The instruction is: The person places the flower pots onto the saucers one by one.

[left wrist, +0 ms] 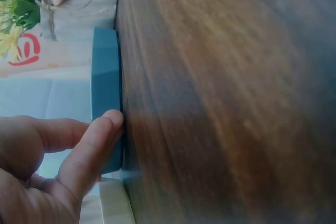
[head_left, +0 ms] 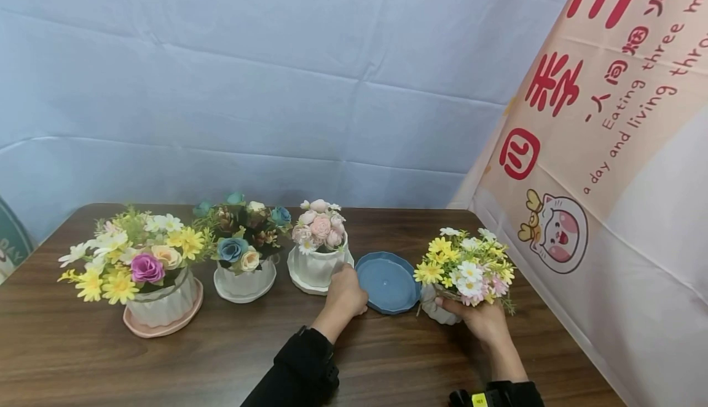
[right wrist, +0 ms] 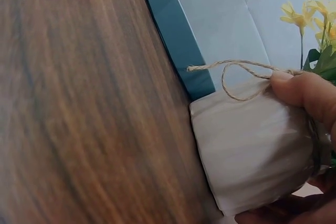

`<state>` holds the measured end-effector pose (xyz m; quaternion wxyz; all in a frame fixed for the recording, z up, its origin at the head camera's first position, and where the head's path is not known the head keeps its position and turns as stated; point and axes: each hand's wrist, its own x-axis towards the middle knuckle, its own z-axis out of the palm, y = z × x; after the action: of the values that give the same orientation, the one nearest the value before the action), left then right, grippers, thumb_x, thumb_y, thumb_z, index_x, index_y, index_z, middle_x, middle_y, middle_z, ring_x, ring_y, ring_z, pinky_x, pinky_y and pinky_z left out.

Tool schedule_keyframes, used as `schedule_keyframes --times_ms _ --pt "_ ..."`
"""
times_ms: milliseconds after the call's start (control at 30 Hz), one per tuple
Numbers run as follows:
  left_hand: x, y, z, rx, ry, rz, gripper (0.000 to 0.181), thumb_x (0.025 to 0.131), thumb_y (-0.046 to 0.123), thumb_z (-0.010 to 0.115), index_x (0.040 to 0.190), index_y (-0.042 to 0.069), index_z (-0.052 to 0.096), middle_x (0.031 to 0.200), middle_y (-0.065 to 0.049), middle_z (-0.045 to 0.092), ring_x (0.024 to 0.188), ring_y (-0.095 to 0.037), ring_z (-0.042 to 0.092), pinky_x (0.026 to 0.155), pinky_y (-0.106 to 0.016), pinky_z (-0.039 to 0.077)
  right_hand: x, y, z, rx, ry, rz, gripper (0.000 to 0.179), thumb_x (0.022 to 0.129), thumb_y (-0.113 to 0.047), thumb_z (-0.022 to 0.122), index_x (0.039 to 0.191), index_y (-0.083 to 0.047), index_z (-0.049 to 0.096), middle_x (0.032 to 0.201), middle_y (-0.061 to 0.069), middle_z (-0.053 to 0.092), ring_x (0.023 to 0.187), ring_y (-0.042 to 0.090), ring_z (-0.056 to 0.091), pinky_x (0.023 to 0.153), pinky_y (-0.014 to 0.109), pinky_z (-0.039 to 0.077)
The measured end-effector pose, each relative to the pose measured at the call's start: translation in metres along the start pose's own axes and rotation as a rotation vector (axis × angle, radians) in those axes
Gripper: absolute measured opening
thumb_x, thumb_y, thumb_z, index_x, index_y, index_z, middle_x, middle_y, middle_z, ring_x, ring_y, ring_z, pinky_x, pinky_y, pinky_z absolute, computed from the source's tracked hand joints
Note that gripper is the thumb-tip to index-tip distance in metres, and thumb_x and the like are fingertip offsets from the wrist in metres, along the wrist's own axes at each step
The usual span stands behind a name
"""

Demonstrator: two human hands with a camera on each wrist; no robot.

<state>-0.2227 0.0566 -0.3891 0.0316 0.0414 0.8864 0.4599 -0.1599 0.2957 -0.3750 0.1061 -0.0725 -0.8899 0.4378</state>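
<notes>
A shallow blue saucer (head_left: 388,281) with a many-sided rim lies on the table. My left hand (head_left: 346,295) is at its left edge, and in the left wrist view thumb and forefinger pinch the saucer's side wall (left wrist: 106,69). To the right, my right hand (head_left: 487,321) grips a whitish flowerpot (head_left: 438,306) holding yellow, white and pink flowers (head_left: 467,267). Twine (right wrist: 241,62) is tied round this pot, with my right thumb over it. The pot's base is close beside the saucer's right edge. Part of the pot is hidden by the flowers and hand.
Left of the saucer stand a pot of pale pink flowers (head_left: 319,230) on a white saucer, a pot with blue and cream roses (head_left: 232,249) on another white saucer, and a large mixed arrangement (head_left: 146,267) on a pink saucer (head_left: 190,318). Cloth (head_left: 249,87) hangs behind the table.
</notes>
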Motion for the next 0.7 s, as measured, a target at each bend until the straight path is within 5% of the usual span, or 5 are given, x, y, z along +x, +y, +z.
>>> schedule_keyframes --times_ms 200,467,700 --pt "0.0 -0.001 0.0 -0.018 -0.012 -0.013 0.042 0.074 -0.008 0.063 0.112 -0.014 0.046 0.057 -0.01 0.052 0.035 -0.01 0.052 0.037 -0.022 0.045 -0.001 -0.004 -0.001 0.053 0.043 0.027 0.099 0.073 -0.027 0.08 0.145 -0.002 0.018 0.141 0.023 0.028 0.128 0.04 0.028 0.105 0.05 0.023" --pt "0.001 -0.003 0.002 -0.014 -0.018 -0.009 0.049 0.074 -0.008 0.063 0.118 -0.015 0.045 0.064 -0.014 0.053 0.035 -0.011 0.052 0.037 -0.022 0.045 -0.003 -0.009 -0.002 0.159 0.122 0.003 0.091 0.072 -0.021 0.081 0.141 -0.002 0.026 0.136 0.017 0.036 0.122 0.031 0.035 0.1 0.046 0.028" --pt "0.001 -0.002 0.002 -0.008 -0.005 -0.008 0.044 0.075 -0.007 0.064 0.115 -0.014 0.047 0.063 -0.012 0.052 0.035 -0.01 0.052 0.037 -0.021 0.045 -0.003 -0.014 -0.002 0.104 0.113 0.001 0.095 0.072 -0.026 0.081 0.143 -0.002 0.022 0.138 0.021 0.032 0.124 0.036 0.033 0.102 0.05 0.026"
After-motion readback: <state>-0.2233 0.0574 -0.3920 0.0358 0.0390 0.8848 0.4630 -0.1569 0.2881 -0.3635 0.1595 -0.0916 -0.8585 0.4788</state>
